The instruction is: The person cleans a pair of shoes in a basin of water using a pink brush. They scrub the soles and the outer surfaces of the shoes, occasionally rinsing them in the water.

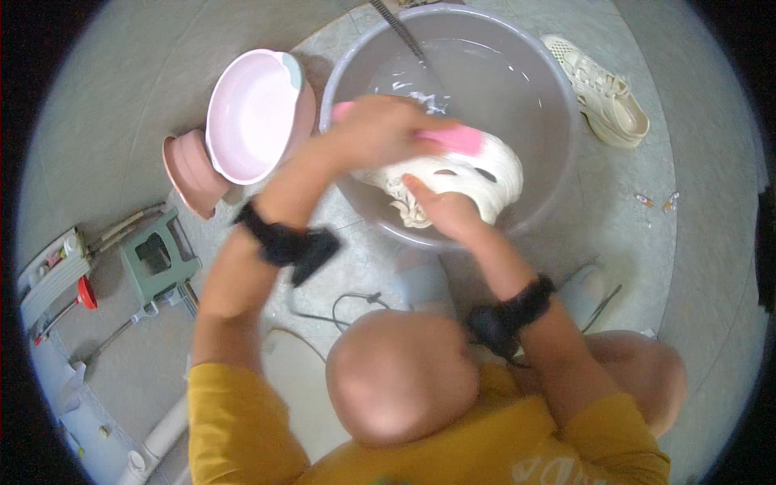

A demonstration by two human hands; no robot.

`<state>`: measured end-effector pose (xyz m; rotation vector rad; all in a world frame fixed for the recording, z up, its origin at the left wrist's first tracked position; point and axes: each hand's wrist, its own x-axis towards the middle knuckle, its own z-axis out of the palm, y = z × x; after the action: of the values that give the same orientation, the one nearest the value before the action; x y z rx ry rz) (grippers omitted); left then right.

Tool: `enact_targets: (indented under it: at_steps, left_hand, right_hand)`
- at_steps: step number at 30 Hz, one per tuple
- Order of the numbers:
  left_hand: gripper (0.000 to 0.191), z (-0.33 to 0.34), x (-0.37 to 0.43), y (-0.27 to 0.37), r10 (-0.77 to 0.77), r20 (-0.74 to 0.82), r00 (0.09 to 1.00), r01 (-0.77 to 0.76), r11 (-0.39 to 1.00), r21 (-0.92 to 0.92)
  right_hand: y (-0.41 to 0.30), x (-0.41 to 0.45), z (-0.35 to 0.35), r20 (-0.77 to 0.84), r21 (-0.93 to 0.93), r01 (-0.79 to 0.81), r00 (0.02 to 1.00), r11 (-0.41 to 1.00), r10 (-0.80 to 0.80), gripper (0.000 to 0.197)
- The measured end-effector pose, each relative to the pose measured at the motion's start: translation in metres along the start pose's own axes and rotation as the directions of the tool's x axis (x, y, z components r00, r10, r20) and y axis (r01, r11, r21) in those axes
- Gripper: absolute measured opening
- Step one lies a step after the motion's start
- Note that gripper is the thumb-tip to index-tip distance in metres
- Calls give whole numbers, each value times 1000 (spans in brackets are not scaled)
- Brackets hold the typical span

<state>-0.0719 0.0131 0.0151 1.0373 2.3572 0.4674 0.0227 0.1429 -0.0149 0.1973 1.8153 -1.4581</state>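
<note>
Over a large grey plastic basin [561,176] holding water, my right hand [454,212] grips a white lace-up shoe [506,163] with cut-out holes, its thumb near the bunched laces. My left hand [382,130], blurred, is closed around a pink brush or scrubber [464,140], whose far end lies against the shoe's upper side. The side of the brush that meets the shoe is hidden. A matching off-white shoe [606,103] rests on the floor just right of the basin. Dark straps with black devices circle both forearms.
A dark coiled hose [397,27] reaches into the basin. Left of it stand a pink-and-white basin [251,118] and a tilted reddish basin [194,173]. Farther left are a green plastic stool [154,254] and a red-cupped plunger [86,293]. Small litter [644,200] lies at right.
</note>
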Motion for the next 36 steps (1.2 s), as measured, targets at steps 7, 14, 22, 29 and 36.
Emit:
enact_targets:
  at_steps: [7, 14, 22, 29, 36]
  left_hand:
    - [33, -2, 16, -1, -76, -388, 919, 99, 994, 39]
    - [40, 50, -62, -20, -445, -649, 617, 443, 878, -181]
    - [35, 39, -37, -7, -579, -534, 616, 539, 804, -251]
    - [36, 28, -50, -24, -751, -424, 507, 683, 649, -334]
    - [39, 21, -48, -8, -598, -527, 603, 484, 800, -354]
  right_hand:
    - [33, 26, 4, -160, 598, 75, 987, 798, 27, 46]
    - [0, 36, -4, -47, 988, 51, 998, 143, -30, 48]
    - [9, 37, 27, -20, 996, 24, 999, 91, -41, 41]
    - [9, 36, 24, -93, 994, 93, 996, 63, -4, 42]
    - [3, 35, 13, -100, 994, 101, 995, 43, -30, 40]
